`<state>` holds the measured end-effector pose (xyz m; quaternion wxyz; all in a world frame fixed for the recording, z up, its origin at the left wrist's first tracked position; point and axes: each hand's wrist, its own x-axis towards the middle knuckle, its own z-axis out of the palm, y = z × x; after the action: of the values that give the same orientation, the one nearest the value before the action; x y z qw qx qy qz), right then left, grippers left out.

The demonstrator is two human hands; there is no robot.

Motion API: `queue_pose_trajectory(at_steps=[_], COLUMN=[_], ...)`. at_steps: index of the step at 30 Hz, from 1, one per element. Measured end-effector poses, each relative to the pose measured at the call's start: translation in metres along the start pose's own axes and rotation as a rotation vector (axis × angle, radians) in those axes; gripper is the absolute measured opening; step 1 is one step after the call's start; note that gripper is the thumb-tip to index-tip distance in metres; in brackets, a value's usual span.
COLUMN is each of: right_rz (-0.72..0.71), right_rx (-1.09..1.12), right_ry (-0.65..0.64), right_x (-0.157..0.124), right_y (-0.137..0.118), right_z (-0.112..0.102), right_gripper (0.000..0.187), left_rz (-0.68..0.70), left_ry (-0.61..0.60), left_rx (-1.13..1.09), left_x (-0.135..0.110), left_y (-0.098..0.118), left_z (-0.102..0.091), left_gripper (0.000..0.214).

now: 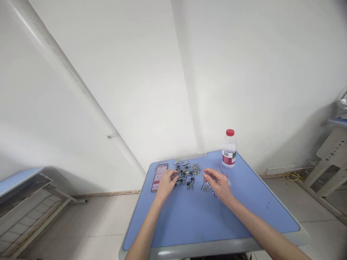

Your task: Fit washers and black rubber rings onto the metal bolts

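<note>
White wall backs a blue tabletop, where metal fittings lie heaped. The left hand curls its fingers narrowly at the heap's edge; the right hand, fingertips nearly together, hovers beside small metal balls. Whether either holds anything, I cannot tell.

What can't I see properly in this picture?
All in the head view:
Phone: lower right part hidden by the left hand.
Metal parts: some hidden by that hand.
Right hand: anything between its fingertips is too small to tell.
Bottle label: writing too small.
Silver balls: too small to count.
Right-side desk: cut off by the edge.
</note>
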<state>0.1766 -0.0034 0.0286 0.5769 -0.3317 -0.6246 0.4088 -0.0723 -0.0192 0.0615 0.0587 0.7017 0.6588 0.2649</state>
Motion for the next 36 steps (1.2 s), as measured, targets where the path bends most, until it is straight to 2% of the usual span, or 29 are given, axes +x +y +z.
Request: queue_pose_trajectory(at_steps=[3, 5, 8, 11, 17, 20, 23, 25, 29, 32, 36], right_rz=[0.018, 0.022, 0.025, 0.026, 0.023, 0.017, 0.016, 0.013, 0.017, 0.02, 0.019], right_rx=[-0.002, -0.002, -0.005, -0.013, -0.027, -0.023, -0.015, -0.013, -0.023, -0.022, 0.001], right_ry=[0.005, 0.018, 0.032, 0.036, 0.04, 0.046, 0.056, 0.07, 0.087, 0.1, 0.113], right_x=[-0.001, -0.001, -0.001, 0.0, 0.0, 0.001, 0.002, 0.003, 0.005, 0.006, 0.006], right_y=[0.0, 0.0, 0.001, 0.003, 0.004, 0.002, 0.002, 0.002, 0.003, 0.003, 0.004], right_z=[-0.001, -0.001, -0.002, -0.002, -0.004, -0.005, -0.006, -0.007, -0.007, -0.008, -0.009], right_gripper=[0.023, 0.024, 0.024, 0.023, 0.023, 0.023, 0.023, 0.023, 0.024, 0.024, 0.023], left_rz=[-0.002, -0.021, -0.056, -0.074, -0.136, -0.142, -0.109, -0.077, -0.006, -0.006, -0.038], left_ry=[-0.005, -0.003, -0.013, -0.02, -0.084, -0.134, -0.202, -0.271, -0.273, -0.269, -0.324], left_rx=[-0.01, 0.034, 0.101, 0.146, 0.053, -0.052, -0.161, -0.197, -0.193, -0.222, -0.336], left_x=[-0.03, -0.041, -0.046, -0.048, -0.072, -0.093, -0.108, -0.111, -0.104, -0.096, -0.094], left_y=[-0.004, -0.005, -0.005, -0.004, -0.004, 0.004, 0.025, 0.042, 0.066, 0.069, 0.057], left_z=[0.003, 0.007, 0.014, 0.017, 0.004, 0.0, 0.006, 0.016, 0.037, 0.042, 0.034], left_gripper=[0.02, 0.023, 0.024, 0.016, 0.012, 0.012, 0.011, 0.009, 0.011, 0.022, 0.043])
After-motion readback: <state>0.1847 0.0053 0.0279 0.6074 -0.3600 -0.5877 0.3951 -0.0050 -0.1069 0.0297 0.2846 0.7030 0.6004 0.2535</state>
